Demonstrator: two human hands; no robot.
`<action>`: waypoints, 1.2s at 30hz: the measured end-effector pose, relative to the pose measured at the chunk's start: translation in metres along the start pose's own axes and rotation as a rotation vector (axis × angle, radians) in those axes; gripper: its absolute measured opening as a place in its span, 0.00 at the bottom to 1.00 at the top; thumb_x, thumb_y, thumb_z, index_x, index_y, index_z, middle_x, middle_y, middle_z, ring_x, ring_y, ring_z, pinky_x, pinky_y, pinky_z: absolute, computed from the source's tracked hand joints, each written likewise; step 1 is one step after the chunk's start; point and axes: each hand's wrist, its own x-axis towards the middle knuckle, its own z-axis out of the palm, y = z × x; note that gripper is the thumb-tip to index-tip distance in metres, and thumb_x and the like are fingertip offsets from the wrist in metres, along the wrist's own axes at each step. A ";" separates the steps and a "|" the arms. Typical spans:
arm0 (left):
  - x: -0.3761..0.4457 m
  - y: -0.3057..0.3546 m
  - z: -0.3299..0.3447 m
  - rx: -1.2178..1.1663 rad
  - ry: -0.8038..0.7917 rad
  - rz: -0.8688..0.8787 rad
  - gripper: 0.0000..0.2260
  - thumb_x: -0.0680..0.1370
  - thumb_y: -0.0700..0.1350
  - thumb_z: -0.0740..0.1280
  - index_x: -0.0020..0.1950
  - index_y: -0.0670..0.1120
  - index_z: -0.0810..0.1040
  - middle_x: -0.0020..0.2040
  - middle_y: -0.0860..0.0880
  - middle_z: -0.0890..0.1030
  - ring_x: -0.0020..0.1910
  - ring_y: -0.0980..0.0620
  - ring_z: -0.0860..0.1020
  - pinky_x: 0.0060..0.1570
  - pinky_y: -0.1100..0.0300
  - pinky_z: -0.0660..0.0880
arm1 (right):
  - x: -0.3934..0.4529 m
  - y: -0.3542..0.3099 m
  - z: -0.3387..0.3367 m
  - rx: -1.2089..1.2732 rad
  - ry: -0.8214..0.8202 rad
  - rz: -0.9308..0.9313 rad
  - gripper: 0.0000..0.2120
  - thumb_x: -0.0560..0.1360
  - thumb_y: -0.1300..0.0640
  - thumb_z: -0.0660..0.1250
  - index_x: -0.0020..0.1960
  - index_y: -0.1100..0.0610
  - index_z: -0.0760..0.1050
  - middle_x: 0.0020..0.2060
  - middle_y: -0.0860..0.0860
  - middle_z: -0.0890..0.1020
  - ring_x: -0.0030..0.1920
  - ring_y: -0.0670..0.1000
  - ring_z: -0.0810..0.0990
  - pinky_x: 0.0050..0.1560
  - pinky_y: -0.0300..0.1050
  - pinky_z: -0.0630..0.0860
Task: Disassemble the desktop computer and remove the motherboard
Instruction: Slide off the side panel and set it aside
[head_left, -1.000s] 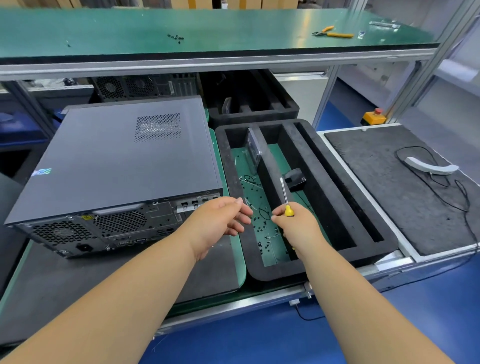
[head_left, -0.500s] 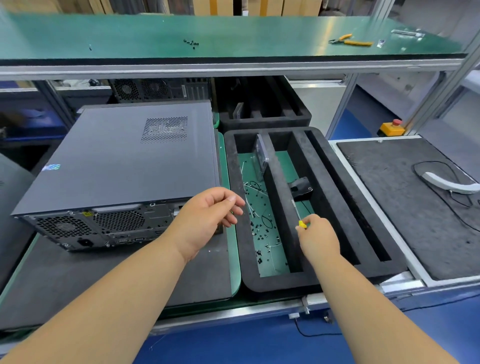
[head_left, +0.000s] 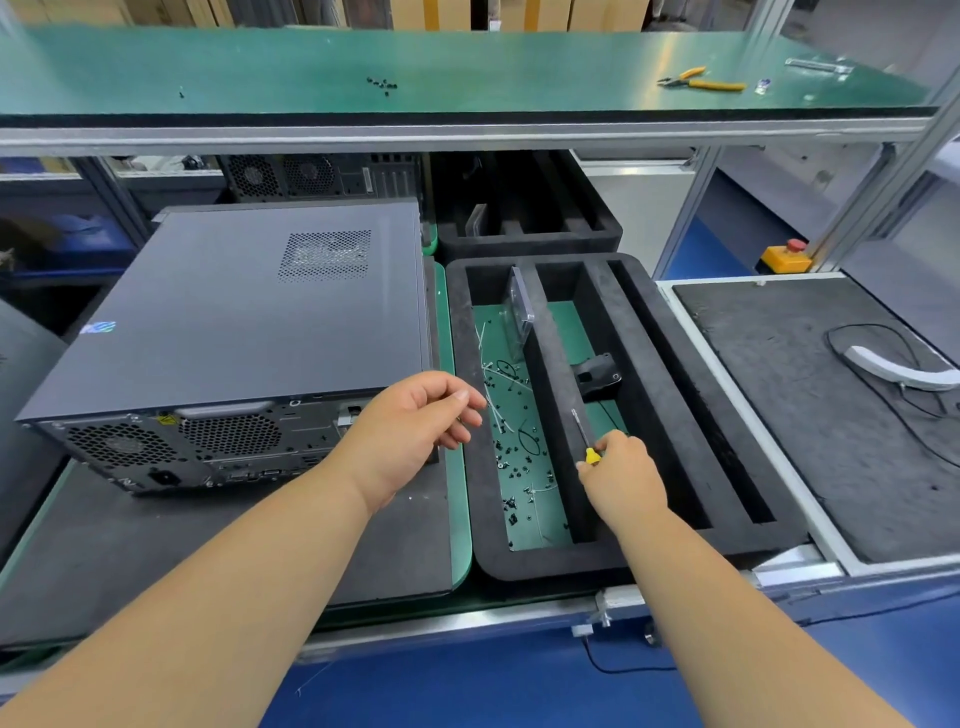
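A closed grey desktop computer (head_left: 234, 332) lies on its side on a dark mat, its rear panel with fans and ports facing me. My left hand (head_left: 415, 421) hovers by the case's near right corner, over the mat's edge, fingers loosely curled and holding nothing that I can see. My right hand (head_left: 618, 473) grips a small yellow-handled screwdriver (head_left: 583, 435) over the black foam tray (head_left: 467, 415), its metal shaft pointing away from me above a foam divider.
The tray's left slot holds several loose screws (head_left: 514, 467), cable ties and a clear plastic piece (head_left: 519, 306); a black bracket (head_left: 595, 371) lies in the middle slot. Another foam tray (head_left: 524, 218) and computer stand behind. Pliers (head_left: 698, 80) lie on the upper shelf. A white handle with cable (head_left: 893, 371) rests on the right mat.
My right hand carried the screwdriver right and lower over the tray divider. My left hand drew back slightly toward the case corner.
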 end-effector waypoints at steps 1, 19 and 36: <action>-0.001 0.000 0.000 0.000 0.001 0.001 0.13 0.81 0.44 0.60 0.45 0.54 0.82 0.43 0.52 0.83 0.40 0.56 0.80 0.43 0.62 0.77 | 0.000 0.000 0.000 0.004 -0.005 0.002 0.18 0.75 0.51 0.70 0.60 0.57 0.72 0.54 0.55 0.74 0.49 0.54 0.77 0.50 0.51 0.77; -0.031 -0.009 -0.110 0.383 0.241 0.260 0.08 0.77 0.44 0.67 0.51 0.58 0.78 0.48 0.59 0.78 0.48 0.61 0.77 0.48 0.69 0.73 | -0.075 -0.181 -0.030 0.266 0.324 -0.691 0.21 0.75 0.49 0.66 0.67 0.52 0.68 0.55 0.46 0.72 0.57 0.47 0.69 0.59 0.43 0.68; -0.049 -0.080 -0.241 1.343 0.238 0.248 0.36 0.78 0.62 0.60 0.79 0.48 0.51 0.79 0.48 0.53 0.77 0.49 0.53 0.75 0.55 0.51 | -0.101 -0.287 0.048 -0.476 0.115 -0.847 0.41 0.78 0.45 0.64 0.80 0.53 0.43 0.79 0.48 0.47 0.78 0.53 0.46 0.77 0.49 0.45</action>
